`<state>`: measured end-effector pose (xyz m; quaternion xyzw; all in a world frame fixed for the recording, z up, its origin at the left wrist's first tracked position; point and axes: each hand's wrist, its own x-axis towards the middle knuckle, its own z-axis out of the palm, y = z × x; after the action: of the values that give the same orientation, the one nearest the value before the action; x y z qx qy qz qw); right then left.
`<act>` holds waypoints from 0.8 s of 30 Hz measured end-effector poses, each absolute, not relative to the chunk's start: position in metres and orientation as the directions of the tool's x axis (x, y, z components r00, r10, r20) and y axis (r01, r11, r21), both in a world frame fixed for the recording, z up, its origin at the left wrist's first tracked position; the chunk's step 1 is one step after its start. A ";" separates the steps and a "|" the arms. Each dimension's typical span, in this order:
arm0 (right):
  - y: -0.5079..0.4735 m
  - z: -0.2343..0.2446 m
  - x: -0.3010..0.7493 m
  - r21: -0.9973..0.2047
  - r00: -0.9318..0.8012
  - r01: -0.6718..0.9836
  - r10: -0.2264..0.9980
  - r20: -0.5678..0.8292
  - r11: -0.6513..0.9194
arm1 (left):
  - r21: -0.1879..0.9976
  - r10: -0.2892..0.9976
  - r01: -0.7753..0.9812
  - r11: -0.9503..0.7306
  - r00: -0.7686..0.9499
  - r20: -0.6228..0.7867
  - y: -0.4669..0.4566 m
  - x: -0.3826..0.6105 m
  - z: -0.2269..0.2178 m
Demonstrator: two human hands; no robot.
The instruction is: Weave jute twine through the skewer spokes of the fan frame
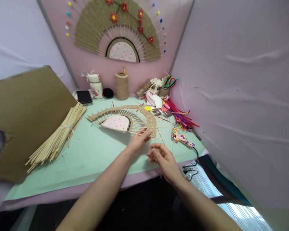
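A half-round woven fan [152,119] of thin sticks and twine stands tilted on the table, a pink-spotted cloth half-circle [117,123] at its centre. At its lower right end, my left hand [139,140] is closed around the edge sticks, the thumb near the woven band. My right hand [164,158] is just below that end, fingers pinched together on a thin strand of twine [156,164]. The twine seems to run up to the band. Parts of the left fingers are hidden behind the fan.
A bundle of sticks [60,134] and a cardboard sheet [33,112] lie at left. Behind stand a white bottle [95,86] and a twine spool [121,86]. At right are a glue gun [182,138] and pipe cleaners [180,115]. A finished fan [91,29] hangs on the wall.
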<state>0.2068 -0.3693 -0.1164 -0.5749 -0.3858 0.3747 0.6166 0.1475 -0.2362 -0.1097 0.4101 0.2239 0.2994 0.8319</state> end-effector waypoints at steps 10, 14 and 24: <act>-0.370 -0.124 0.219 -0.999 0.521 -0.038 0.853 -0.026 -0.008 | 0.817 0.668 -0.309 0.487 0.734 -0.121 -0.236 0.146 -0.107; -0.359 -0.128 0.233 -1.000 0.565 0.020 0.825 0.003 -0.010 | 0.813 0.650 -0.314 0.491 0.754 -0.102 -0.237 0.146 -0.106; -0.350 -0.110 0.258 -0.893 0.690 0.450 0.635 0.348 0.001 | 0.796 0.636 -0.293 0.529 0.758 -0.144 -0.237 0.145 -0.102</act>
<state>0.2580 -0.3496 -0.1101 -0.7026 -0.3858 0.0779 0.5928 0.1448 -0.2369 -0.1019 0.4002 0.2146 0.2741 0.8478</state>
